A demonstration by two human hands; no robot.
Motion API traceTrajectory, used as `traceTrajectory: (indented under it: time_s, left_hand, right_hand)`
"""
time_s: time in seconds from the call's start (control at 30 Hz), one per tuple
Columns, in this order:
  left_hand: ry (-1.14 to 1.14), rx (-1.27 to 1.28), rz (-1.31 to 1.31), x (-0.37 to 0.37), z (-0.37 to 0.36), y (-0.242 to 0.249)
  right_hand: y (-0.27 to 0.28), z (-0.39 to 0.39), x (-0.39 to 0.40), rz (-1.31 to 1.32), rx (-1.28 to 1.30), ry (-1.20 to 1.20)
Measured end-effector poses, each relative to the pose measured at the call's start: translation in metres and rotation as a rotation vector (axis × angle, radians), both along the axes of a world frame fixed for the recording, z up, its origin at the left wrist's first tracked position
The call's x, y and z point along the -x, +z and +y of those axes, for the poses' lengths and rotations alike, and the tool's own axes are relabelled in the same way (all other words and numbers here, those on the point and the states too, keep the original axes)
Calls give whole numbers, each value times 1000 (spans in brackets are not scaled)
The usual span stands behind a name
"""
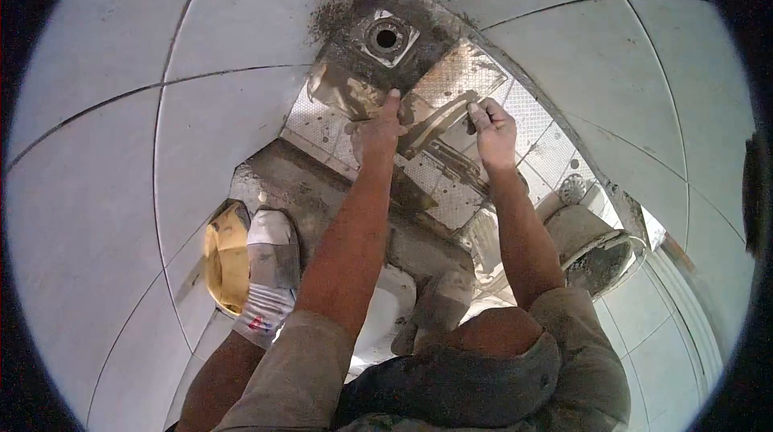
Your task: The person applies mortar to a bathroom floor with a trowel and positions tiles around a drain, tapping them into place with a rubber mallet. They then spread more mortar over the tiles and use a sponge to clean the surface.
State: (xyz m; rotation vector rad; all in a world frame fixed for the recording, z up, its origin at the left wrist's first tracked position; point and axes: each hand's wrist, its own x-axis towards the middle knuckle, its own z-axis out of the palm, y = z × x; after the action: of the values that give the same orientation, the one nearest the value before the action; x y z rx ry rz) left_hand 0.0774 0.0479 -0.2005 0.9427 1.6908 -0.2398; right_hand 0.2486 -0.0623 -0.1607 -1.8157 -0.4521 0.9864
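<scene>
My left hand (375,136) is over the tiled floor strip, below the square drain (386,38). Its index finger points up toward the drain and its other fingers are curled beside a mortar-smeared tile piece (342,90); what they grip is hidden. My right hand (493,132) is farther right, thumb and fingers pinched at the end of a curved, mortar-coated streak or strip (439,122). A small dark thing shows at its fingertips, too unclear to name. Wet mortar smears cover the small-patterned floor tiles (531,114) between and below both hands.
A dirty bucket (584,235) with a wire handle stands at the right. At the lower left lies a yellow container (226,259) beside my sock-covered foot (272,263). A rough cement ledge (302,178) runs below the tiles. Large pale wall tiles (233,142) surround the area.
</scene>
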Motion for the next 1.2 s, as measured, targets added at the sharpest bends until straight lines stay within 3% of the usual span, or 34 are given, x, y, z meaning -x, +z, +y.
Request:
traceTrajectory:
  time_s: [0.1,0.17,0.27,0.3,0.37,0.43,0.5,0.67,0.8,0.87,0.97,1.1,1.17,1.2]
  left_hand:
    - [-30,-194,-15,6,-12,-37]
    - [195,-190,84,-4,-9,-45]
    - [15,-338,99,-7,3,26]
    - [17,-338,98,-6,1,19]
    - [132,-678,19,3,-10,-14]
    - [28,-634,31,24,-17,-63]
    - [-76,-589,40,30,-17,-68]
    - [74,-287,65,21,-6,-21]
    - [-61,-359,92,26,-2,-45]
    - [-277,-264,248,25,11,-35]
    - [-347,-364,184,36,7,-65]
    - [-413,-311,197,26,12,-37]
    - [-236,-473,197,20,11,-31]
    - [-242,-473,191,25,7,-51]
  right_hand:
    - [-5,12,-3,68,-19,-7]
    - [-17,16,-6,112,-22,-57]
    - [-20,29,-4,165,-67,-141]
    - [-22,31,-6,164,-67,-138]
    - [-30,32,-12,198,-91,-120]
    - [-34,37,-14,173,-49,-98]
    - [-42,43,-17,145,-8,-79]
    - [-73,57,-23,93,134,-14]
    - [-103,59,-32,-58,277,35]
    - [-99,64,-32,-69,307,56]
    - [-85,76,-31,-247,499,166]
    - [-78,86,-30,-422,590,251]
    - [-83,88,-33,-432,657,267]
    - [-82,90,-32,-435,718,292]
